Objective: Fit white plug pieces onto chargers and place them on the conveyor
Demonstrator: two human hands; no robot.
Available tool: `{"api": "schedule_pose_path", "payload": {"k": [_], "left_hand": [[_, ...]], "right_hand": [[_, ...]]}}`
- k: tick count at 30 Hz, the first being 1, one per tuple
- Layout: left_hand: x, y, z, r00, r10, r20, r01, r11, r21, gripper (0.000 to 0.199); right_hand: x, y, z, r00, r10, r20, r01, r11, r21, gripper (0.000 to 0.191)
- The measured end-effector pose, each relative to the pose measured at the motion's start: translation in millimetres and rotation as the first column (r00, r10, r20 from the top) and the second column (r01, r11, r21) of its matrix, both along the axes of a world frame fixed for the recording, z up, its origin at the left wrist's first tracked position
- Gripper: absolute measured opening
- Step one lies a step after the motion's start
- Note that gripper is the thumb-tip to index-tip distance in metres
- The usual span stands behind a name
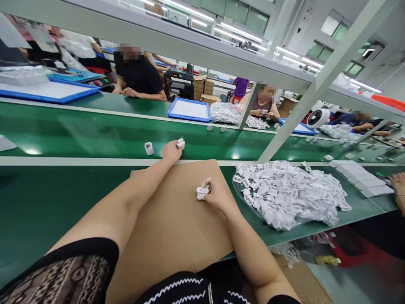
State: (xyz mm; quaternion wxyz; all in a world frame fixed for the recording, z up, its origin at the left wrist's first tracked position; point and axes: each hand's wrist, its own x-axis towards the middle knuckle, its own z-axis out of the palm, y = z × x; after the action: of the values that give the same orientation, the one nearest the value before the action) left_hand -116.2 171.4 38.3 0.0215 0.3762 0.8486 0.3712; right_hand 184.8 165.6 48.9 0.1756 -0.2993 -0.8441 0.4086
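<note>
Left hand (171,151) at the green strip (95,135), right hand (217,195) over cardboard (183,219)

At upper centre, the left hand grips a white plug piece (180,144), near a lone white housing (148,148). Just below mid-frame, the right hand pinches a second white piece (201,193), probably sideways to leave its face visible. The cardboard likely shields the worktop (38,202); the clear bag of white parts (294,194) at centre right seems placed for easy reach.

No text, label, brand, number or sign can be read anywhere in the head view.
</note>
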Motion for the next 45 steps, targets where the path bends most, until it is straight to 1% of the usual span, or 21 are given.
{"api": "schedule_pose_path", "payload": {"k": [2, 5, 7, 9, 10, 12, 15, 18, 20, 22, 24, 27, 29, 31, 32, 35, 37, 39, 41, 43, 45], "left_hand": [[-10.2, 3.4, 1.4, 1.000, 0.027, 0.016, -0.026, 0.999, -0.040, 0.039], [-29.5, -12.4, -0.8, 0.994, 0.068, -0.082, -0.072, 0.996, -0.044, 0.058], [-51.0, -32.5, -3.7, 0.970, 0.139, -0.198, -0.146, 0.989, -0.021, 0.078], [-77.3, -55.4, -6.6, 0.961, 0.219, -0.168, -0.233, 0.969, -0.075, 0.087], [-90.1, -66.6, -7.8, 0.971, 0.215, -0.103, -0.229, 0.961, -0.152, 0.084], [-110.6, -86.6, -8.5, 0.986, 0.165, -0.010, -0.163, 0.959, -0.231, 0.070], [-119.6, -108.1, -3.1, 0.997, 0.072, 0.001, -0.070, 0.974, -0.215, 0.048], [-97.0, -122.9, 8.9, 0.996, 0.038, -0.075, -0.048, 0.990, -0.132, 0.047], [-63.9, -132.2, 16.5, 0.989, -0.015, -0.150, 0.006, 0.998, -0.058, 0.049], [-19.6, -141.3, 19.6, 0.977, -0.109, -0.186, 0.105, 0.994, -0.026, 0.049], [29.0, -148.9, 16.4, 0.960, -0.246, -0.136, 0.244, 0.969, -0.031, 0.045], [90.9, -156.5, 2.2, 0.903, -0.411, -0.124, 0.418, 0.908, 0.034, 0.042], [117.0, -159.9, -8.9, 0.887, -0.453, -0.086, 0.459, 0.885, 0.074, 0.043], [131.0, -163.1, -17.9, 0.890, -0.456, -0.015, 0.455, 0.884, 0.104, 0.044], [134.7, -164.7, -21.1, 0.890, -0.455, 0.020, 0.449, 0.885, 0.121, 0.044], [138.9, -168.8, -26.3, 0.880, -0.465, 0.100, 0.442, 0.877, 0.187, 0.047], [139.3, -169.9, -28.0, 0.874, -0.469, 0.125, 0.435, 0.871, 0.228, 0.043], [139.1, -169.3, -29.5, 0.876, -0.460, 0.144, 0.420, 0.875, 0.241, 0.036], [138.1, -167.7, -30.7, 0.875, -0.456, 0.163, 0.414, 0.879, 0.234, 0.034], [136.7, -165.8, -31.0, 0.867, -0.459, 0.195, 0.413, 0.880, 0.235, 0.036], [135.2, -164.4, -30.7, 0.856, -0.463, 0.230, 0.409, 0.879, 0.245, 0.038]], "right_hand": [[-4.2, 3.2, -5.6, 0.995, -0.045, -0.087, 0.030, 0.985, -0.172, 0.038], [-9.3, 5.2, -7.0, 0.962, -0.115, -0.249, -0.005, 0.901, -0.434, 0.042], [-10.8, 4.4, -2.6, 0.935, -0.135, -0.328, -0.055, 0.859, -0.510, 0.044], [-10.7, 2.6, 3.5, 0.929, -0.108, -0.355, -0.101, 0.847, -0.522, 0.042], [-10.2, 1.4, 6.2, 0.929, -0.086, -0.359, -0.123, 0.845, -0.520, 0.041], [-9.3, -1.1, 9.2, 0.926, -0.054, -0.375, -0.160, 0.841, -0.516, 0.041], [-9.6, -2.7, 7.5, 0.907, -0.044, -0.419, -0.201, 0.829, -0.522, 0.055], [-11.3, -0.7, 3.7, 0.905, -0.073, -0.419, -0.174, 0.835, -0.522, 0.062], [-11.7, 1.0, 3.3, 0.912, -0.073, -0.404, -0.155, 0.850, -0.503, 0.056], [-11.1, 1.8, 4.6, 0.918, -0.049, -0.393, -0.151, 0.874, -0.461, 0.051], [-9.9, 1.4, 6.3, 0.927, -0.030, -0.375, -0.144, 0.893, -0.427, 0.053], [-8.5, 0.1, 7.4, 0.940, -0.030, -0.339, -0.128, 0.892, -0.433, 0.057], [-8.3, -0.5, 7.3, 0.945, -0.021, -0.325, -0.138, 0.878, -0.459, 0.043], [-8.6, -0.8, 7.3, 0.946, -0.003, -0.325, -0.167, 0.853, -0.494, 0.028], [-8.9, -1.0, 7.4, 0.943, 0.004, -0.332, -0.184, 0.838, -0.513, 0.027], [-10.1, -2.8, 7.4, 0.934, 0.022, -0.357, -0.225, 0.812, -0.539, 0.047], [-11.1, -5.6, 6.9, 0.935, 0.013, -0.356, -0.201, 0.844, -0.497, 0.053], [-12.2, -10.2, 6.6, 0.941, -0.017, -0.338, -0.127, 0.908, -0.398, 0.041], [-13.5, -16.5, 6.6, 0.941, -0.030, -0.337, -0.055, 0.969, -0.239, 0.027], [-15.2, -23.5, 6.6, 0.937, 0.023, -0.348, -0.047, 0.997, -0.061, 0.017], [-17.7, -29.7, 5.7, 0.934, 0.104, -0.343, -0.073, 0.992, 0.103, 0.008]]}}
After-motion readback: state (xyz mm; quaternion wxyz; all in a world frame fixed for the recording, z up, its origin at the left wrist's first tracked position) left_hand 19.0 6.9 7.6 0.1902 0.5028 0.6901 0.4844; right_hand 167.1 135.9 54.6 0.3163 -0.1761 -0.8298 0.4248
